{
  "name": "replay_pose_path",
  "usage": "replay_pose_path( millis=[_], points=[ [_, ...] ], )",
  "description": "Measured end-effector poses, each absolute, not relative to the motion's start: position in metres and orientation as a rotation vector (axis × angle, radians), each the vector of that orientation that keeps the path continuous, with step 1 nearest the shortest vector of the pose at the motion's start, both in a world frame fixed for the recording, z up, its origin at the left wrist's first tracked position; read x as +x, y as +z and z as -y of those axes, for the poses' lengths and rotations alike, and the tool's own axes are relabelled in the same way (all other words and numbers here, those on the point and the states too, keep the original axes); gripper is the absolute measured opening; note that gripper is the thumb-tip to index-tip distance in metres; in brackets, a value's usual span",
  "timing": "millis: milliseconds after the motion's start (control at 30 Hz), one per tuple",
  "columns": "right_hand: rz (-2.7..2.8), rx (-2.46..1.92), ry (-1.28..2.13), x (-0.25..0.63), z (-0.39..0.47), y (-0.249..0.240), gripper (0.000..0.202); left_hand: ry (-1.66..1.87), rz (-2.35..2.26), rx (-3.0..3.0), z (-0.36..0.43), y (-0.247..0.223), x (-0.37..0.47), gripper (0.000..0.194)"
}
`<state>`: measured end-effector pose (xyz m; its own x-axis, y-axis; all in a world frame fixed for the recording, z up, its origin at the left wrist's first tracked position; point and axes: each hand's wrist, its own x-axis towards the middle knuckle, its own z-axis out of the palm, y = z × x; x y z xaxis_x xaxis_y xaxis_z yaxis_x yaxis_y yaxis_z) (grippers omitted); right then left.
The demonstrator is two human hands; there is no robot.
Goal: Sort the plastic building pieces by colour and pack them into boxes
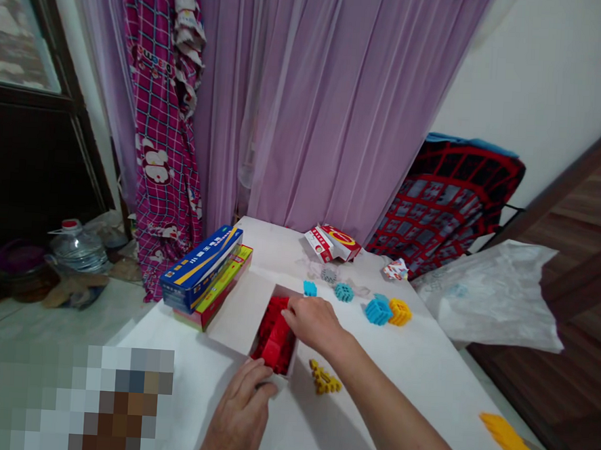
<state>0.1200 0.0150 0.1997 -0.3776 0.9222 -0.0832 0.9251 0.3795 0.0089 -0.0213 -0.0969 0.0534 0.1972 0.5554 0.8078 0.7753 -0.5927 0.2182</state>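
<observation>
An open cardboard box [234, 316] lies on the white table, its lid flap spread to the left. Inside it are red plastic pieces [274, 345], packed close together. My right hand [315, 321] reaches over the box's right side, fingers closed at the upper part of the red pieces; the exact grip is partly hidden. At the near end, my left hand [241, 408] holds the box's edge between thumb and fingers. Just right of the box rests a yellow toothed triangular piece [324, 379], touched by neither hand.
Left of the open box, a blue box [201, 266] is stacked on a yellow-green and red box [225, 288]. Blue toothed blocks [378, 311] and a yellow one [400, 312] stand at right. A red-and-white carton [334, 243] is at the back, yellow pieces [505, 434] near the right edge.
</observation>
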Motion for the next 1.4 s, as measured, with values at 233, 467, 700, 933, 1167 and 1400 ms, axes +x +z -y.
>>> replay_pose_path(
  millis=[233, 467, 700, 933, 1167, 1400],
  points=[
    [-2.784, 1.266, -0.205, 0.136, -0.013, 0.181, 0.040, -1.346, 1.280, -2.238, 0.097, 0.054, -0.020, 0.036],
    [-2.773, 1.272, -0.196, 0.133, -0.010, 0.176, 0.039, -1.325, 1.288, -2.254, 0.098, 0.054, -0.021, 0.036],
    [-2.733, 1.265, -0.166, 0.138, -0.010, 0.178, 0.035, -1.345, 1.315, -2.253, 0.099, 0.054, -0.021, 0.037],
    [-2.703, 1.332, -0.150, 0.145, -0.013, 0.177, 0.031, -1.346, 1.318, -2.253, 0.099, 0.054, -0.021, 0.037],
    [-2.638, 1.420, -0.099, 0.149, -0.014, 0.178, 0.031, -1.353, 1.314, -2.252, 0.100, 0.058, -0.020, 0.038],
    [-2.654, 1.492, -0.165, 0.155, -0.017, 0.180, 0.029, -1.327, 1.292, -2.250, 0.100, 0.057, -0.020, 0.037]
  ],
)
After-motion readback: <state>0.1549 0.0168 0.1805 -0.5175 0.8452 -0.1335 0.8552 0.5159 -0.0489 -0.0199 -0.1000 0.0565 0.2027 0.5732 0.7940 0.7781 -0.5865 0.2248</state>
